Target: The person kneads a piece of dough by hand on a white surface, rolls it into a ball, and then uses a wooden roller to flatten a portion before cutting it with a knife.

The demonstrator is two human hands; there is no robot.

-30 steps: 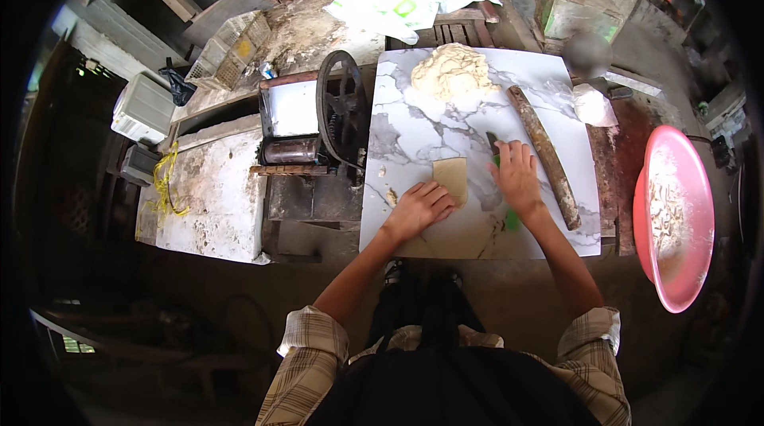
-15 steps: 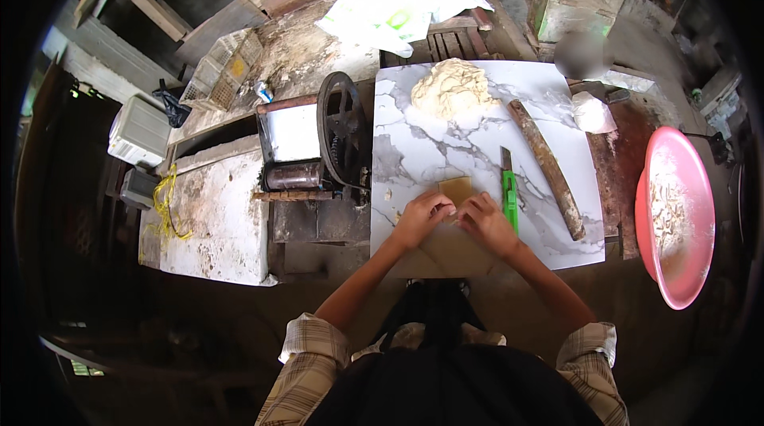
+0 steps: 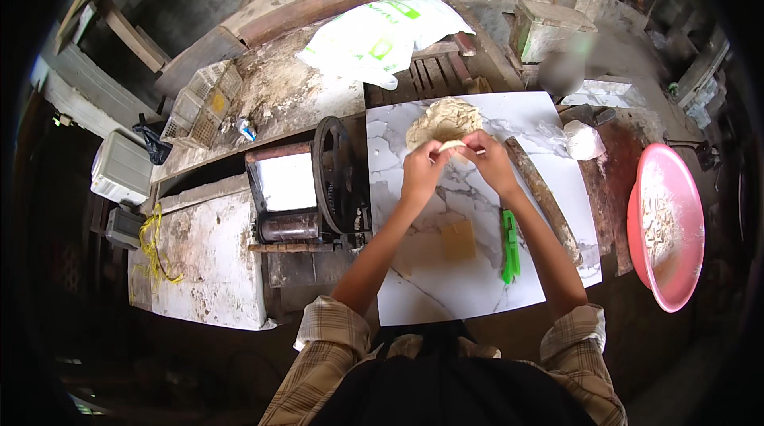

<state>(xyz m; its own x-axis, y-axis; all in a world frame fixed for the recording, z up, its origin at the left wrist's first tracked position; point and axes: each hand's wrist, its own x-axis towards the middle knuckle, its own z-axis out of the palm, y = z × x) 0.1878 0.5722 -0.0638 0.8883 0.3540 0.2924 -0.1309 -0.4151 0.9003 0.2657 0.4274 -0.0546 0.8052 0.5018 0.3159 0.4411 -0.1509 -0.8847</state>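
Note:
My left hand (image 3: 422, 173) and my right hand (image 3: 492, 165) are close together over the near edge of a big dough lump (image 3: 446, 114). Between their pinched fingertips is a small piece of pale dough (image 3: 451, 145). Whether this piece still joins the lump is hidden. Nearer to me, a flat tan square (image 3: 458, 241) lies on the white marble-patterned board (image 3: 406, 295). A green-handled cutter (image 3: 510, 247) rests to the right of the square, below my right forearm. Partly behind that arm, a long, worn wooden stick (image 3: 543, 202) lies slantwise.
To the left stands a hand-cranked roller machine (image 3: 290, 223) with a big dark wheel (image 3: 334, 175). On the right is a pink basin (image 3: 676, 227) with floury scraps inside. A white-and-green sack (image 3: 382, 36) lies behind the board. A plastic crate (image 3: 203, 104) sits at the far left.
Both hands have moved away from me, from the tan square to the dough lump, and now pinch a small piece of dough. The whole view has shifted slightly.

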